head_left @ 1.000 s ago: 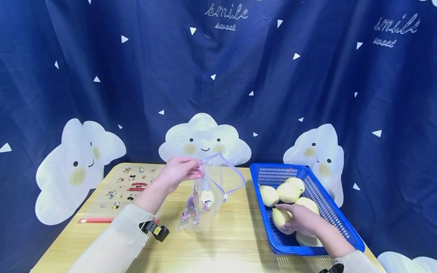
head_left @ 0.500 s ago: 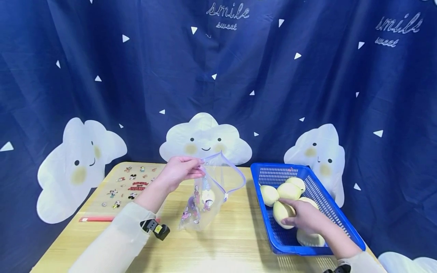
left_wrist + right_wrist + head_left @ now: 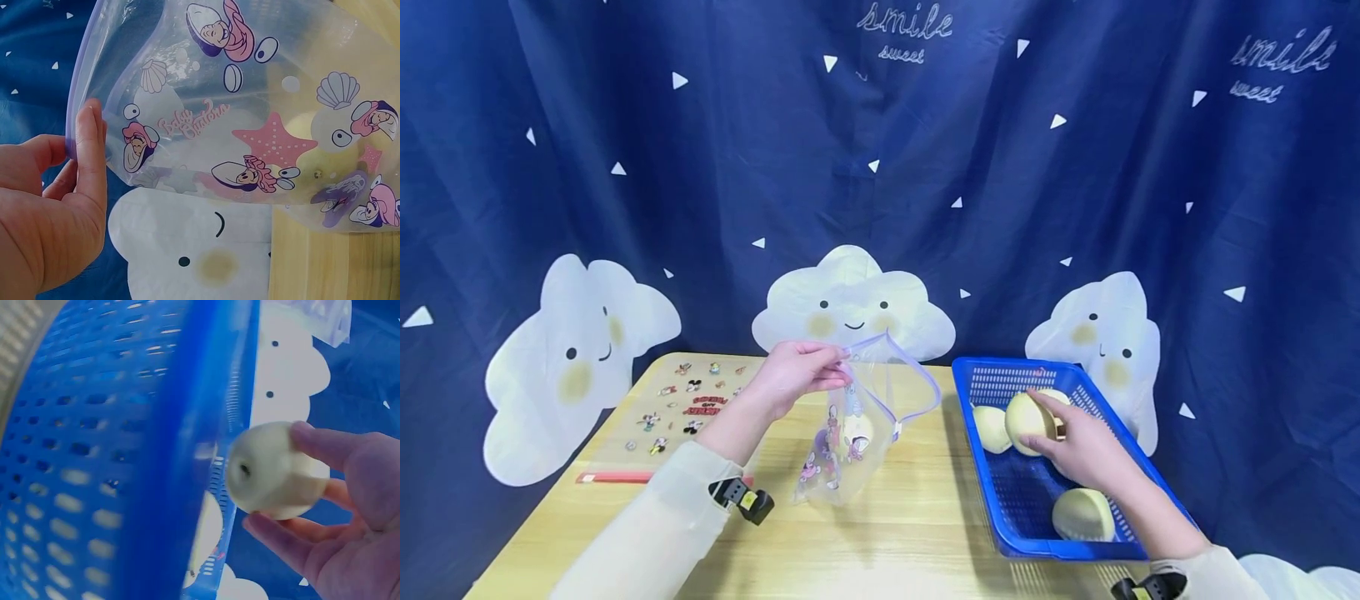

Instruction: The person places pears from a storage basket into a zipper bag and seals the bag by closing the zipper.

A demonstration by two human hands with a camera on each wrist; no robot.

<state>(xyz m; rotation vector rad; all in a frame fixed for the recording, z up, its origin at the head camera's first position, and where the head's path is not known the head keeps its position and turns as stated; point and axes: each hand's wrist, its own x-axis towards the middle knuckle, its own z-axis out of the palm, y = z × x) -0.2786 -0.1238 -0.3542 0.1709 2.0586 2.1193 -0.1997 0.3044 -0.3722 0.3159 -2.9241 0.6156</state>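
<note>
My left hand [image 3: 797, 375] pinches the purple zip rim of a clear printed zip bag [image 3: 842, 479], which hangs with its mouth spread toward the right. Through the film a pale yellow pear [image 3: 306, 165] shows low in the bag, behind starfish and shell prints. Fingers and thumb of my right hand [image 3: 1086, 446] grip another pear [image 3: 1025, 423], raised over the blue basket [image 3: 1000, 533]. In the right wrist view this held pear [image 3: 269, 472] shows its dimpled end. Under and around it in the basket lie other pears, one at the left [image 3: 991, 429] and one near the front [image 3: 1082, 514].
A second, flat zip bag [image 3: 662, 417] with cartoon prints and a red slider strip [image 3: 617, 477] lies on the table's left side, partly behind my left forearm. A dark blue curtain [image 3: 880, 208] with white clouds hangs right behind the wooden table [image 3: 880, 550].
My right hand has taken hold of a pear in the basket and lifted it up and slightly away from me. The left hand and the bag have stayed nearly still.
</note>
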